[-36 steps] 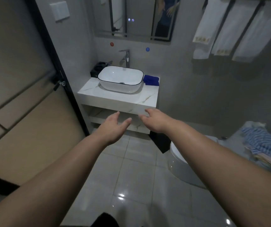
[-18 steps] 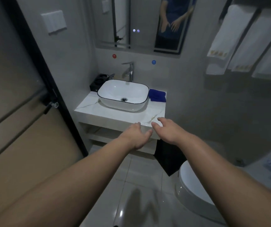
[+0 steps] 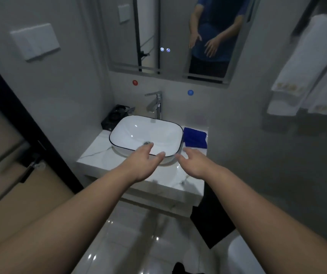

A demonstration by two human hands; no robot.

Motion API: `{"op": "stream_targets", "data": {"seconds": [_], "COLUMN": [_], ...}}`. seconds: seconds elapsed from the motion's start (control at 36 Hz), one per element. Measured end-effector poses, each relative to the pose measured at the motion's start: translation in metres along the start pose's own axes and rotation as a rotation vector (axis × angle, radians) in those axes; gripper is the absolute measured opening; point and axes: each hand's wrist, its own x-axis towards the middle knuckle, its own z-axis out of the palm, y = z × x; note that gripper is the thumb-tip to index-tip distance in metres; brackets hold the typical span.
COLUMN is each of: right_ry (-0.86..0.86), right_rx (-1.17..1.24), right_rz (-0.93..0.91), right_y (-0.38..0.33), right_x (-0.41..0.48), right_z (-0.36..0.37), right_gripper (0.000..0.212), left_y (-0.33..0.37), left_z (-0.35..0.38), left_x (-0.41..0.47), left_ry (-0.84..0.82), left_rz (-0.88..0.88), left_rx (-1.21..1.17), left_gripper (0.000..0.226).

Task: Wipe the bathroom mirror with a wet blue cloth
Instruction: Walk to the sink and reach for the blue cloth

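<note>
Both hands have been brought forward over the white marble bench (image 3: 99,155): left hand (image 3: 141,165) and right hand (image 3: 195,164) are spread, empty. A folded blue cloth (image 3: 195,137) is seen beside the white oval basin (image 3: 146,135), beneath the wall mirror (image 3: 178,36).

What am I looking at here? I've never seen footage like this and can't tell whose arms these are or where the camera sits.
The camera is worn on a person's head, looking forward and down, so the arms are the wearer's own. The left hand and right hand reach out over a marble counter; both are open and hold nothing. On the counter stand a white basin and, beside it, a folded blue cloth. Above hangs the mirror, showing the person's reflection.
</note>
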Motion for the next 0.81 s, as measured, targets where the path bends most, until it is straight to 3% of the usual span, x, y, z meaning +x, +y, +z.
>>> {"op": "stream_targets", "data": {"seconds": [0.08, 0.44, 0.61, 0.81], "right_ry": [-0.049, -0.145, -0.141, -0.106], "right_rx": [-0.002, -0.085, -0.078, -0.011], "right_rz": [-0.016, -0.098, -0.031, 0.136], "right_y": [-0.010, -0.085, -0.101, -0.093], "right_x": [0.056, 0.233, 0.298, 0.337], "right_z": [-0.004, -0.008, 0.006, -0.002], "right_gripper": [0.073, 0.071, 0.070, 0.069], "left_y": [-0.008, -0.081, -0.124, -0.141], "left_z": [-0.017, -0.083, -0.097, -0.090], "left_x": [0.028, 0.147, 0.237, 0.331], "left_ry": [0.023, 0.060, -0.034, -0.252], "left_rz": [-0.069, -0.221, -0.207, -0.184], "left_rx": [-0.040, -0.064, -0.084, -0.074], "left_gripper": [0.074, 0.084, 0.082, 0.081]}}
